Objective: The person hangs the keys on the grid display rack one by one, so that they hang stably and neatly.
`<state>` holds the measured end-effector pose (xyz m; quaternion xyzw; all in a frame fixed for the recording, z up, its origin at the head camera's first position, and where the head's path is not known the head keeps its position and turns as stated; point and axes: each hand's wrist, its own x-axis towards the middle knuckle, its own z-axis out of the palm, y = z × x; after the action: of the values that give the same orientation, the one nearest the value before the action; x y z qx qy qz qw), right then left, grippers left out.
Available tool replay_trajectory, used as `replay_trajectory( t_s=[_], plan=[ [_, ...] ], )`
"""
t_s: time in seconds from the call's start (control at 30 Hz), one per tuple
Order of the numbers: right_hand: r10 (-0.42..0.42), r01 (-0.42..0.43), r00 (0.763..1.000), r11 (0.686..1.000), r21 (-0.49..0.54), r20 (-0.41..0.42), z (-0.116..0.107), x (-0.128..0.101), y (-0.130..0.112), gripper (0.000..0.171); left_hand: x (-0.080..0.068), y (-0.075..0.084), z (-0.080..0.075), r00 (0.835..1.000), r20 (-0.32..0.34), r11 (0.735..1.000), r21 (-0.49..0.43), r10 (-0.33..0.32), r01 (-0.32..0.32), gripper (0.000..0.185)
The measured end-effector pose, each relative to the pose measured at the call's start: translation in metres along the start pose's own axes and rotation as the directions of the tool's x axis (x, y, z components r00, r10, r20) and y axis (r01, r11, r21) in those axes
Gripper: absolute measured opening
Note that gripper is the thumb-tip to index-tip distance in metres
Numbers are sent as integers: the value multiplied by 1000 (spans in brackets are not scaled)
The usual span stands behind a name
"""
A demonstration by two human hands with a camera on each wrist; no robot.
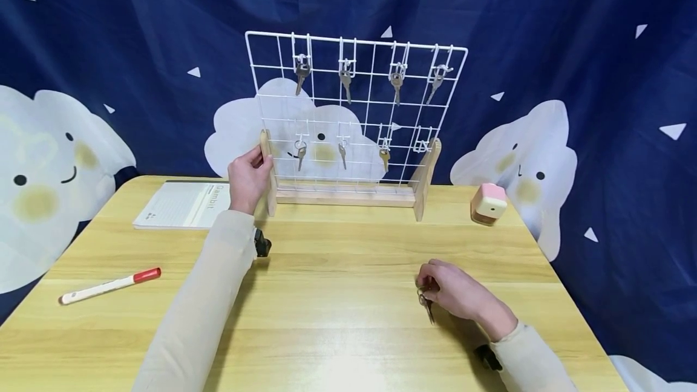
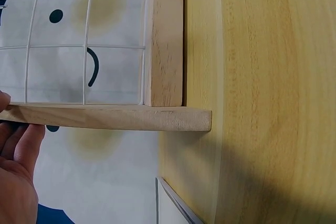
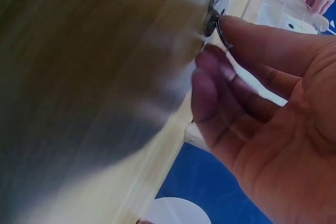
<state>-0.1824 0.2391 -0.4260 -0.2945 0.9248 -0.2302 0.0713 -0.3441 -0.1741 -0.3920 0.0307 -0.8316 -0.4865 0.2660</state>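
Note:
A white wire grid rack [image 1: 370,101] with wooden side posts stands at the back of the table. My left hand [image 1: 250,177] grips its left post [image 2: 178,119], thumb on one side and fingers on the other in the left wrist view. Several keys hang from hooks on the grid, among them a silver key [image 1: 302,74] at upper left and a brass-toned key [image 1: 384,157] in the lower row. Over the front right of the table, my right hand [image 1: 457,289] pinches a key [image 1: 427,307] by its ring [image 3: 222,34], the blade pointing down in the head view.
A white hook [image 1: 422,143] sits at the grid's lower right. On the left lie a notebook [image 1: 174,205] and a red-capped marker [image 1: 111,287]. Near the right edge stands a pink and cream pencil sharpener [image 1: 488,204]. A dark blue curtain [image 1: 523,29] hangs behind the table [image 1: 327,271].

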Motion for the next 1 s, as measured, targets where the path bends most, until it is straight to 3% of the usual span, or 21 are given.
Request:
replay_trajectory(
  t_s=[0.37,0.67,1.0],
  plan=[
    [10,-17,999,989,147,49,-9,-2,5,17,-1,1,1,1000,5,1000,22,-3,2,40],
    [29,-28,1000,977,212,-4,-27,0,0,13,-1,2,1,1000,12,999,33,-14,14,41],
    [29,-6,994,978,206,-107,-41,13,-6,10,-1,4,0,1000,5,1000,27,-2,1,40]
  ],
)
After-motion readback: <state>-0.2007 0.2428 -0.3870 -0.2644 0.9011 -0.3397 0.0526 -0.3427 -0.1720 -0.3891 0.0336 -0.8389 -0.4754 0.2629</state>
